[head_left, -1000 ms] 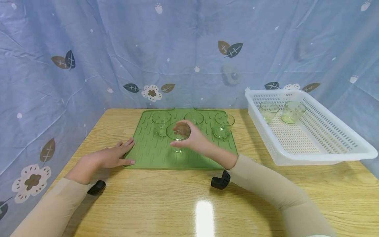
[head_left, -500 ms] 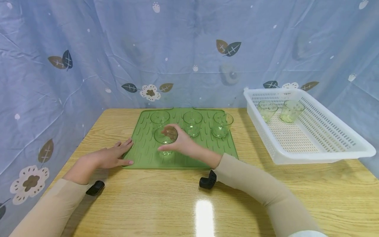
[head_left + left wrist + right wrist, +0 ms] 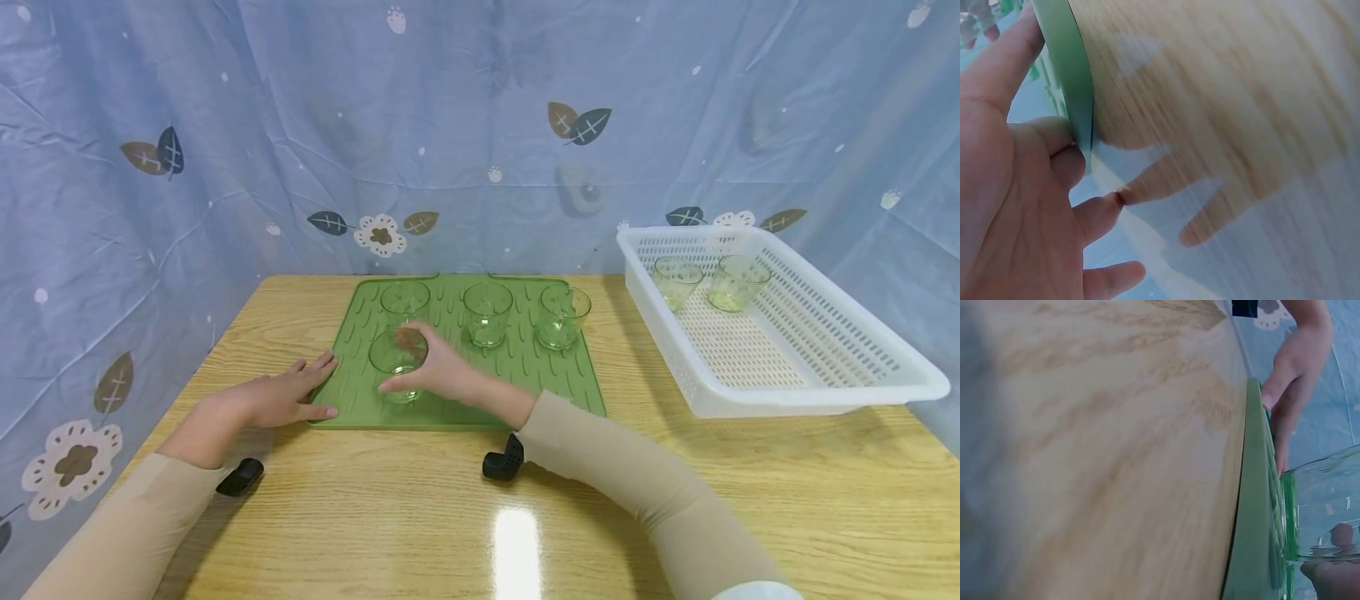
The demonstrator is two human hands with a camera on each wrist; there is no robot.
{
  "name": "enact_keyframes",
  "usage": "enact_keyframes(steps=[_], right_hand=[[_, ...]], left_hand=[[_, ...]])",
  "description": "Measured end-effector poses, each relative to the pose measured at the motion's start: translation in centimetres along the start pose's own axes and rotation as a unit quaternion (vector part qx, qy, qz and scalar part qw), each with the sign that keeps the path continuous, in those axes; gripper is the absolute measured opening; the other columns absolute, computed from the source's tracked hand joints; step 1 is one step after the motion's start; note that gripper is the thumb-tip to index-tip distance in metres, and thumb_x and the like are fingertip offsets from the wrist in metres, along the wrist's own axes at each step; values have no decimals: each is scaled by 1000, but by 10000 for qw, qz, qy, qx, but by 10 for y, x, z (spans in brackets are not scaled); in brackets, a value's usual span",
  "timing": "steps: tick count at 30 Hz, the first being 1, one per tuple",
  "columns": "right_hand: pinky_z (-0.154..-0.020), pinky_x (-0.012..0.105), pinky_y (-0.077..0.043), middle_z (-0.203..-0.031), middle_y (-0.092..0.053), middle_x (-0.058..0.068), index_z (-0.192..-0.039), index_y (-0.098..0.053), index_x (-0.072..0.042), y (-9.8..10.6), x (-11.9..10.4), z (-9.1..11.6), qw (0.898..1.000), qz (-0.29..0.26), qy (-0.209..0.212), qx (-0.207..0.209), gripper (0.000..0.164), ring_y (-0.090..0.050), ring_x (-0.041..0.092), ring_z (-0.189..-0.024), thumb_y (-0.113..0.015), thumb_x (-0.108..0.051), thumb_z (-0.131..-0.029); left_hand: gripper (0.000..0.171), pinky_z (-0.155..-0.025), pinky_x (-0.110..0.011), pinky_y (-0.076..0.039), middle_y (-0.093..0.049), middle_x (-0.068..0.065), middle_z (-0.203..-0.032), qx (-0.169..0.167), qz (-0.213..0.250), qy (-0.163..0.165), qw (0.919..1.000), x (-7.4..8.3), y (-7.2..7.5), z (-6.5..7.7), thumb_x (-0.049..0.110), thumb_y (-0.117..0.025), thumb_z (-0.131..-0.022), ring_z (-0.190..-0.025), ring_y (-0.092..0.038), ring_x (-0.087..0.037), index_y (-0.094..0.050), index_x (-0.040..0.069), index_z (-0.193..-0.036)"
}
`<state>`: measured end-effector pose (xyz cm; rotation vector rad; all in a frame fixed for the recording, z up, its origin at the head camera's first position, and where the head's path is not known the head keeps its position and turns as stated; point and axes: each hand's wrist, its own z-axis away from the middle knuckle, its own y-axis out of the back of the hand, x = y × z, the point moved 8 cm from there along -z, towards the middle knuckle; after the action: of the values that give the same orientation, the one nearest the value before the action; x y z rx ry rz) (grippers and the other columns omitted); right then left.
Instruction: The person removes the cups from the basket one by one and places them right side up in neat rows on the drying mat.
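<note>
A clear, greenish drinking glass [image 3: 388,363] is upright over the front left of the green draining mat [image 3: 480,408]. My right hand [image 3: 442,367] grips it from the right, thumb on the near side and fingers round the far side. In the right wrist view, the base of the glass [image 3: 1319,515] is right at the mat's surface. With fingers spread, my left hand [image 3: 281,398] rests at the mat's left edge. The left wrist view shows its fingers against the green rim [image 3: 1072,81] and the wood. Behind stand three similar glasses [image 3: 487,312] in a row on the mat.
A white plastic basket [image 3: 817,400] with slotted sides stands at the right of the wooden table [image 3: 390,517]. Two more glasses [image 3: 738,283] are in its far left part. A blue patterned curtain [image 3: 465,100] hangs behind and at both sides.
My right hand has carried the glass leftward and slightly nearer across the mat, from near its middle to its front left. My left hand has stayed at the mat's edge.
</note>
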<state>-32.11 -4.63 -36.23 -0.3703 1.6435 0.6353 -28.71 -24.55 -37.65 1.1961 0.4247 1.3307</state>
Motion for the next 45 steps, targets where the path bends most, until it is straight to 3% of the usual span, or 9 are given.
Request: enact_keyframes(steps=[8, 15, 24, 31, 38, 45], right_hand=[[-109, 35, -45, -152, -50, 14, -156, -35, -4, -7, 3, -4, 9995, 298, -74, 50, 92, -48, 26, -139, -89, -13, -82], [-108, 37, -45, -151, -50, 13, -157, -35, -5, -10, 2, -5, 9990, 383, -202, 111, 90, -47, 29, -139, -88, -15, -84], [-106, 37, -47, -149, -51, 14, -156, -35, -6, -13, 3, -5, 9992, 182, -219, 272, 89, -48, 30, -138, -88, -14, -84], [-100, 31, -50, -148, -52, 12, -156, -35, -9, -18, 4, -7, 9989, 371, -184, 211, 89, -51, 26, -134, -88, -18, -84], [-94, 30, -53, -149, -51, 15, -158, -32, -8, -19, 3, -7, 9995, 174, -229, 115, 91, -54, 27, -131, -87, -15, -86], [-89, 30, -55, -150, -50, 16, -158, -32, -14, -19, 4, -6, 9996, 60, -276, 93, 92, -59, 26, -124, -87, -14, -85]], left_hand=[[99, -105, -81, -19, 0, -25, -168, 42, -91, -60, 9999, 1, 1, 0, 56, -59, -100, -146, 1, -60, -12, -3, -163], [100, -103, -86, -6, 1, -26, -168, -23, -50, 26, 10000, 2, 1, -1, 57, -58, -100, -147, 3, -60, -10, -3, -163], [100, -102, -86, -6, 1, -27, -168, 4, -79, 5, 10000, 0, 0, -3, 57, -59, -100, -146, 3, -60, -10, -5, -162], [100, -102, -86, -5, 1, -27, -168, -1, -98, 3, 10000, 0, 0, -3, 58, -59, -100, -147, 4, -60, -10, -4, -163], [100, -104, -84, -11, 1, -26, -168, 8, -96, -9, 10000, 1, 1, -3, 57, -60, -100, -146, 3, -60, -11, -4, -163], [100, -102, -86, -6, 2, -26, -168, -24, -50, -3, 10000, -1, -1, -4, 57, -59, -100, -147, 4, -60, -10, -4, -163]])
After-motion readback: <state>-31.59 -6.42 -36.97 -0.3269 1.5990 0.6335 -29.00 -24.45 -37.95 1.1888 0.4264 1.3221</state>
